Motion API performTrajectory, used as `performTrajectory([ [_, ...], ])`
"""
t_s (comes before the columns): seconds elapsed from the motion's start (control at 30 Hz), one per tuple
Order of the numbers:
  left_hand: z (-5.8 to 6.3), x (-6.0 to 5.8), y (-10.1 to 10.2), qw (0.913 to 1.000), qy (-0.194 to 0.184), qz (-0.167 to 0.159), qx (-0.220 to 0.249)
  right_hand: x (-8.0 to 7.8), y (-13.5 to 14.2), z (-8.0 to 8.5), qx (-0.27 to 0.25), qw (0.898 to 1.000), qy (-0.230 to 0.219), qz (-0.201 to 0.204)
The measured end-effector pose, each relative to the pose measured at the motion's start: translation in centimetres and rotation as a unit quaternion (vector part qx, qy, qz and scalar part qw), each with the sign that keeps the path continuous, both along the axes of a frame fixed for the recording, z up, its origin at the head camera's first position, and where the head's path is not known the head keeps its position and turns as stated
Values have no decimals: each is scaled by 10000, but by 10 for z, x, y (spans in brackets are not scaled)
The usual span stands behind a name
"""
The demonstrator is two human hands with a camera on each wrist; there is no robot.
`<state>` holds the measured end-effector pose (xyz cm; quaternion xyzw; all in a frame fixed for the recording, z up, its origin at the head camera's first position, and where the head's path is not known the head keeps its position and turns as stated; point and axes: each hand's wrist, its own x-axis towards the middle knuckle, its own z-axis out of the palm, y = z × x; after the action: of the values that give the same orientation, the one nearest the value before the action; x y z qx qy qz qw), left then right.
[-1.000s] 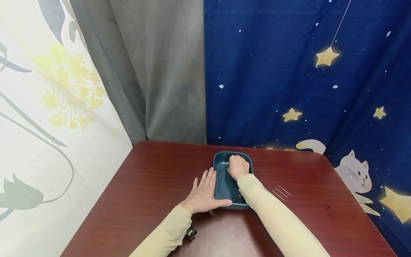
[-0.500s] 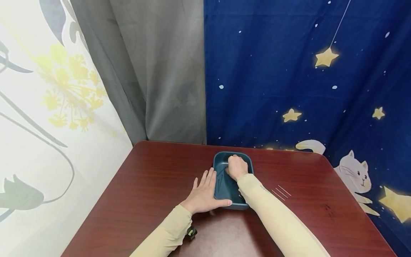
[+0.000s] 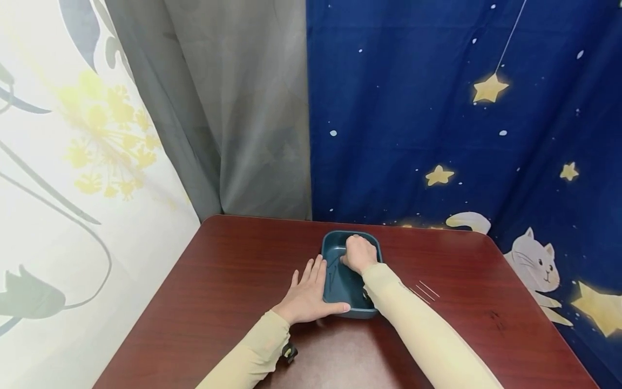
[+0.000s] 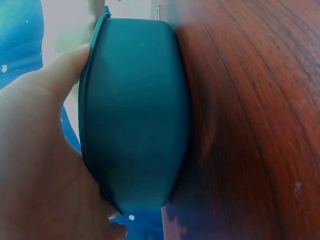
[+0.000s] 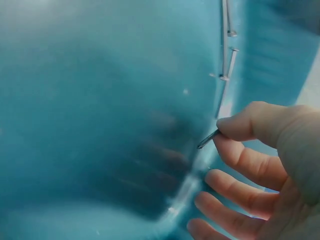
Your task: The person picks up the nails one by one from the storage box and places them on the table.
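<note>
A dark teal rectangular box [image 3: 346, 289] stands on the table, with its outer wall filling the left wrist view. My left hand [image 3: 307, 298] touches its left and near rims, fingers straight and spread, thumb along the near edge. Inside the box, towards the far right, is my right hand [image 3: 360, 253]. In the right wrist view its thumb and index finger pinch a nail [image 5: 208, 139], pointed end showing and the rest hidden by the fingers. The other fingers are bent loosely. Several more nails [image 5: 224, 37] lie inside along the box's wall.
Three thin nails [image 3: 430, 288] lie side by side on the reddish-brown table [image 3: 252, 259], right of the box. A small black object [image 3: 289, 353] shows under the left wrist. Grey and blue curtains [image 3: 389, 108] hang behind the table.
Both hands stay almost where they were. The right wrist shifts very slightly within the box, and the head view moves a little.
</note>
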<state>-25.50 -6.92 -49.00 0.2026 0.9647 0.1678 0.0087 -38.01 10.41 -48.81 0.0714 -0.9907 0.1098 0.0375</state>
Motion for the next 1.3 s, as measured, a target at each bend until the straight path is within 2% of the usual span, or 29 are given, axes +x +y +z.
performTrajectory([
  [0.27,1,1,0,9999,149,1,-52,10,7,20,-168,9992,321,193],
  [0.7,-2,1,1,10000,11,48,-76,32,23,66,-357,9892,1075,933],
  [0.83,-1,0,0,9999,106,18,49,31,40,80,-458,9884,1181,838],
  [1.0,0,0,0,9998,193,1,76,29,67,83,-543,9899,1173,578],
  [1.3,-3,-2,1,9999,125,60,-16,29,113,74,-293,9917,1110,573],
])
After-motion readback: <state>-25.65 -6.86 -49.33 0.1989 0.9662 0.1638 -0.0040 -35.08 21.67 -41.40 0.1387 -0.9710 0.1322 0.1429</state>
